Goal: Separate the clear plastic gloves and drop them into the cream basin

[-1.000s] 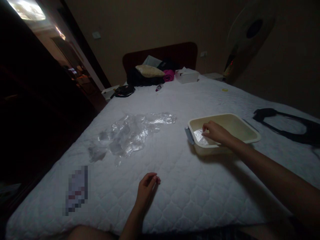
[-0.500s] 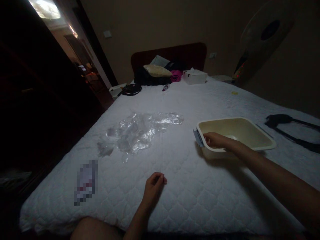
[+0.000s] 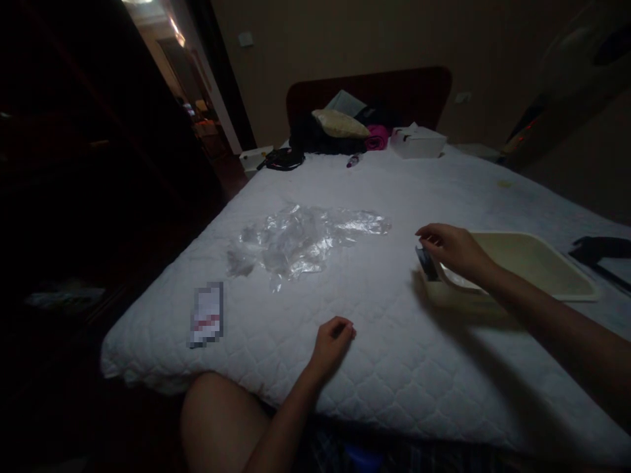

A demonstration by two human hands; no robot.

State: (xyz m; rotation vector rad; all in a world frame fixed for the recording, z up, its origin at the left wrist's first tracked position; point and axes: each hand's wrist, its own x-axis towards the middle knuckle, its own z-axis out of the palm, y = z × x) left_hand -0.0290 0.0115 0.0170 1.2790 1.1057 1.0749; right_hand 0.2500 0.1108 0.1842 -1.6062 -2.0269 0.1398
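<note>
A cream plastic basin [image 3: 530, 253] with a grey side handle [image 3: 426, 263] stands on the right side of the bed. My right hand [image 3: 453, 248] is over its left rim, just above that handle. Its fingers are bent towards the thumb, and whatever they may hold is too small or dark to make out. My left hand [image 3: 334, 338] lies on the white quilted cover, loosely curled, with nothing visible in it. Crumpled clear plastic wrapping [image 3: 310, 236] is spread out beyond the left hand.
A blurred-out flat item [image 3: 207, 315] lies near the bed's left edge. A black strap-like object [image 3: 604, 253] is right of the basin. At the headboard are a cushion [image 3: 340, 123], a pink roll [image 3: 377, 137], a white box [image 3: 418, 142] and a small bottle [image 3: 353, 161].
My right hand has come up out of the basin to above its left rim. My left hand stays resting on the bed. The view has shifted, so everything sits further right or higher.
</note>
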